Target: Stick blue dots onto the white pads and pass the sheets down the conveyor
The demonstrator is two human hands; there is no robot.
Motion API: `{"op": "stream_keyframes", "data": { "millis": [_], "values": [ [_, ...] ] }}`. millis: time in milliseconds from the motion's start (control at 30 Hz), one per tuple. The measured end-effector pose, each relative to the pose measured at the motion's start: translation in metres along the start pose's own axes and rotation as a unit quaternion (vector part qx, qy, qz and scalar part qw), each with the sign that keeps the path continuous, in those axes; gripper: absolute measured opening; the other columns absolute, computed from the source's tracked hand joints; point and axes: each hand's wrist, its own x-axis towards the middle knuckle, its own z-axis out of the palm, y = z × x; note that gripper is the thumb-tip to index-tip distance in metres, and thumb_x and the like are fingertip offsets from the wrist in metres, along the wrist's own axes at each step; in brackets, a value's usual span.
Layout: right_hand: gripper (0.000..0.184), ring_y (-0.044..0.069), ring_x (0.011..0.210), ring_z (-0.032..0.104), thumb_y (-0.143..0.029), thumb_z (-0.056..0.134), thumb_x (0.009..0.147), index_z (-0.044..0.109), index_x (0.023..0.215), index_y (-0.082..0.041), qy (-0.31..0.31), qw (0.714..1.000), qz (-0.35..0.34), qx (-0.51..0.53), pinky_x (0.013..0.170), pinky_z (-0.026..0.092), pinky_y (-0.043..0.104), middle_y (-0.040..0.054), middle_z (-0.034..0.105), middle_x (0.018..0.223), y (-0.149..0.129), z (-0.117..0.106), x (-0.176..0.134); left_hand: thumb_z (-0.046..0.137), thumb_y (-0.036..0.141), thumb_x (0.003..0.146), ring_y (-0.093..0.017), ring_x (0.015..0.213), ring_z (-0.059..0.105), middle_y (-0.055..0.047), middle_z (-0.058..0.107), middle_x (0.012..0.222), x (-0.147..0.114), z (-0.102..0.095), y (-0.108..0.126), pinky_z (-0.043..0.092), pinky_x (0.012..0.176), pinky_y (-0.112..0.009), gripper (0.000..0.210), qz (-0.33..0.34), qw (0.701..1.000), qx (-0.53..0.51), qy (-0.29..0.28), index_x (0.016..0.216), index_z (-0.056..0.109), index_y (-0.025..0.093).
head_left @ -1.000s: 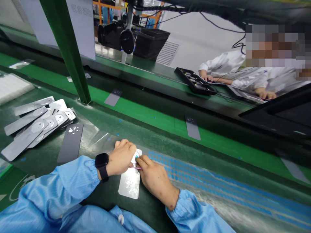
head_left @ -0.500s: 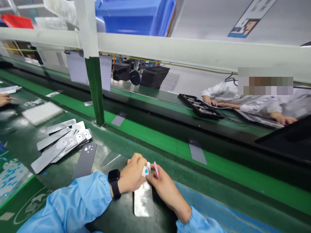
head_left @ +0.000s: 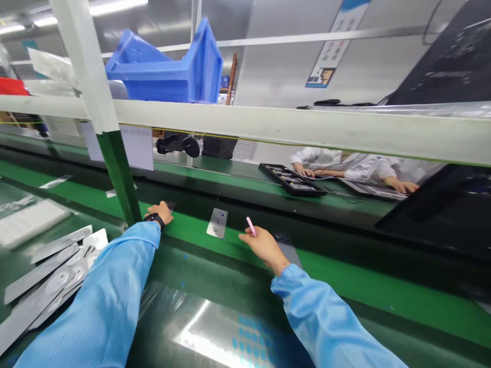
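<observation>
On the green conveyor strip, my left hand (head_left: 160, 210), with a black watch at the wrist, is closed at a dark phone back panel (head_left: 172, 205). Most of that panel is hidden beneath the hand. A slim pink stick-like tool (head_left: 251, 226) rises from my right hand (head_left: 263, 245), which grips it above the strip. Between the hands lies a silver phone back panel (head_left: 217, 224) with a small blue dot, apart from both. Partly behind my right hand is a dark grey phone back panel (head_left: 289, 249).
Loose grey panels (head_left: 57, 278) are piled at left, by a white block (head_left: 32, 221). A film sheet with blue dots (head_left: 215, 327) covers the near bench. A green-and-white post (head_left: 118, 174) stands by my left hand. Across the line, co-workers' hands work near a black tray (head_left: 293, 180).
The silver panel has gone from my hands on the bench to the conveyor strip. My left hand has reached forward left to the dark panel; my right hand moved forward, keeping the pink tool. The view tilted up.
</observation>
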Motion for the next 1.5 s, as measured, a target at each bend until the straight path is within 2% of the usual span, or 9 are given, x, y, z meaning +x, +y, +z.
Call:
{"op": "stream_keyframes", "data": {
  "millis": [233,467,700,833,1033,1133,1267,1400,1500],
  "values": [
    [0.025,0.023,0.071,0.062,-0.041,0.059,0.065,0.064,0.074,-0.019,-0.025,0.998,-0.059,-0.014,0.067,0.045,0.031,0.0058,0.070,0.077,0.035,-0.046,-0.061,0.059,0.040,0.089,-0.022,0.103,0.059,-0.009,0.060,0.116,0.034,0.005,-0.016,0.048,0.089,-0.042,0.039,-0.008,0.998,0.039,-0.046,0.119,0.054,0.015],
    [0.036,0.022,0.064,0.057,-0.053,0.056,0.062,0.064,0.073,-0.020,-0.036,0.997,-0.058,0.023,0.061,0.043,0.032,0.0040,0.065,0.069,0.031,-0.058,-0.093,0.058,0.036,0.090,-0.022,0.101,0.060,-0.009,0.058,0.117,0.016,-0.008,-0.026,0.052,0.086,-0.042,0.035,0.044,0.999,0.010,-0.002,0.118,0.055,0.015],
    [0.033,0.019,0.062,0.053,-0.050,0.057,0.064,0.065,0.076,-0.020,-0.049,0.997,-0.052,0.035,0.058,0.041,0.029,0.0022,0.060,0.066,0.037,-0.069,-0.112,0.057,0.036,0.091,-0.021,0.100,0.060,-0.008,0.060,0.115,0.006,-0.028,-0.009,0.052,0.086,-0.042,0.031,0.113,0.988,-0.104,0.024,0.115,0.057,0.016],
    [0.035,0.019,0.063,0.051,-0.050,0.059,0.065,0.065,0.079,-0.019,-0.052,0.996,-0.038,0.062,0.059,0.040,0.029,0.0019,0.060,0.068,0.042,-0.070,-0.119,0.054,0.018,0.084,-0.023,0.094,0.063,-0.008,0.068,0.097,-0.007,-0.050,-0.008,0.049,0.081,-0.033,0.023,0.138,0.976,-0.162,0.036,0.104,0.065,0.017],
    [0.031,0.012,0.050,0.039,-0.047,0.063,0.064,0.064,0.075,-0.019,-0.100,0.979,-0.016,0.174,0.048,0.030,0.026,-0.0030,0.048,0.057,0.039,-0.055,-0.129,0.041,0.026,0.070,-0.019,0.077,0.064,-0.005,0.071,0.092,-0.093,-0.057,-0.032,0.047,0.062,-0.024,0.040,0.177,0.947,-0.266,0.007,0.096,0.069,0.014],
    [0.034,0.011,0.045,0.035,-0.051,0.063,0.063,0.064,0.072,-0.017,-0.120,0.951,0.023,0.285,0.045,0.029,0.026,-0.0034,0.045,0.053,0.036,-0.048,-0.137,0.044,0.035,0.065,-0.018,0.074,0.062,-0.005,0.071,0.087,-0.153,-0.039,-0.046,0.046,0.060,-0.024,0.041,0.180,0.926,-0.330,-0.042,0.089,0.071,0.015],
    [0.038,0.012,0.055,0.047,-0.054,0.070,0.059,0.065,0.067,-0.017,-0.078,0.922,0.027,0.379,0.051,0.040,0.026,0.0017,0.055,0.063,0.036,-0.039,-0.145,0.050,0.041,0.062,-0.016,0.063,0.057,-0.002,0.067,0.073,-0.222,-0.006,-0.064,0.042,0.055,-0.024,0.040,0.148,0.901,-0.382,-0.144,0.086,0.070,0.016],
    [0.043,0.009,0.042,0.038,-0.060,0.068,0.064,0.064,0.069,-0.018,-0.095,0.925,0.054,0.365,0.040,0.034,0.022,-0.0052,0.044,0.048,0.044,-0.019,-0.151,0.050,0.044,0.063,-0.015,0.058,0.055,-0.001,0.064,0.070,-0.263,0.028,-0.079,0.041,0.054,-0.025,0.039,0.139,0.892,-0.357,-0.241,0.087,0.066,0.018],
    [0.041,0.009,0.041,0.047,-0.058,0.067,0.069,0.061,0.069,-0.017,-0.148,0.933,0.072,0.319,0.038,0.039,0.020,-0.0027,0.053,0.049,0.049,-0.002,-0.152,0.048,0.044,0.066,-0.016,0.059,0.056,0.000,0.064,0.068,-0.276,0.044,-0.086,0.041,0.055,-0.025,0.032,0.167,0.886,-0.332,-0.278,0.082,0.062,0.019]
  ]
}}
